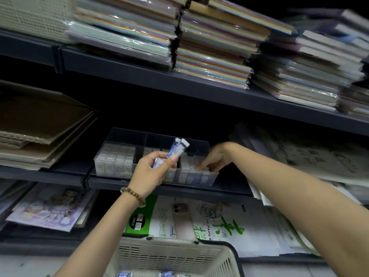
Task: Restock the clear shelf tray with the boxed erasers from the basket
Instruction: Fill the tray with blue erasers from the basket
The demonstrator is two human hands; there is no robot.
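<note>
A clear shelf tray (pixel 123 134) sits on the middle shelf, its compartments holding rows of boxed erasers (pixel 115 160). In front of the tray, my left hand (pixel 151 174) grips a few blue-and-white boxed erasers (pixel 177 147) that stick up above the fingers. My right hand (pixel 214 158) reaches into the tray's right compartment with its fingertips down on an eraser box there. Whether it grips the box is hidden. At the bottom edge, a beige basket (pixel 171 256) holds more boxed erasers (pixel 166 273).
Stacks of wrapped coloured paper (pixel 211 47) fill the shelf above. Flat cardboard sheets (pixel 40 132) lie left of the tray, paper packs (pixel 319 154) to its right. Sketch paper packs (pixel 199 220) lie on the lower shelf behind the basket.
</note>
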